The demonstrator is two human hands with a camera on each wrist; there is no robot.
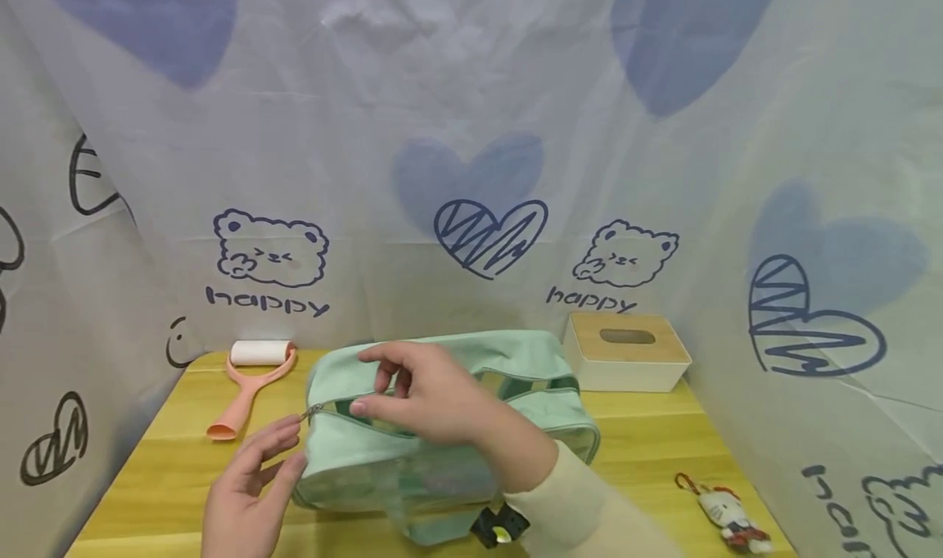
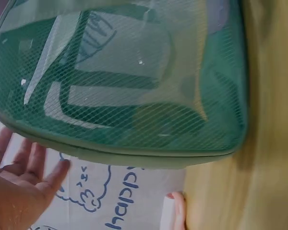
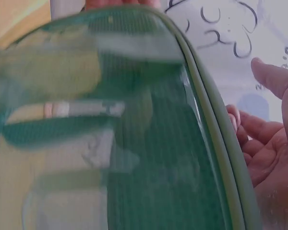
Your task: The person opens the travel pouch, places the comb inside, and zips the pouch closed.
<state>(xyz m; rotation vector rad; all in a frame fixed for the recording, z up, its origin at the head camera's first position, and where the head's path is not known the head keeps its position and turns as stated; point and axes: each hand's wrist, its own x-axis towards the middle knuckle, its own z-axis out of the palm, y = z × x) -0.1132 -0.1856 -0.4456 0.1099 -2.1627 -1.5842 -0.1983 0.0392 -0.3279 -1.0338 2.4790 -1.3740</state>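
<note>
A mint-green zip bag (image 1: 354, 450) with clear mesh-patterned sides (image 2: 149, 91) lies in the middle of the table. Its top zipper is partly apart, and the metal zipper pull (image 1: 313, 410) sits at the left end. My left hand (image 1: 254, 484) is at that end, fingers loosely bent beside the bag's edge; the left wrist view shows nothing gripped. Over the bag's top hovers my right hand (image 1: 435, 394), thumb and index finger apart with the other fingers curled loosely, nothing between them. A strap (image 1: 435, 529) hangs at the front.
Behind the bag on the left lies a pink lint roller (image 1: 246, 394). A white tissue box (image 1: 626, 362) with a wooden lid stands at the back right. A plush charm (image 1: 729, 517) lies on the yellow wood-grain table (image 1: 641, 443) at the right. Printed curtains surround it.
</note>
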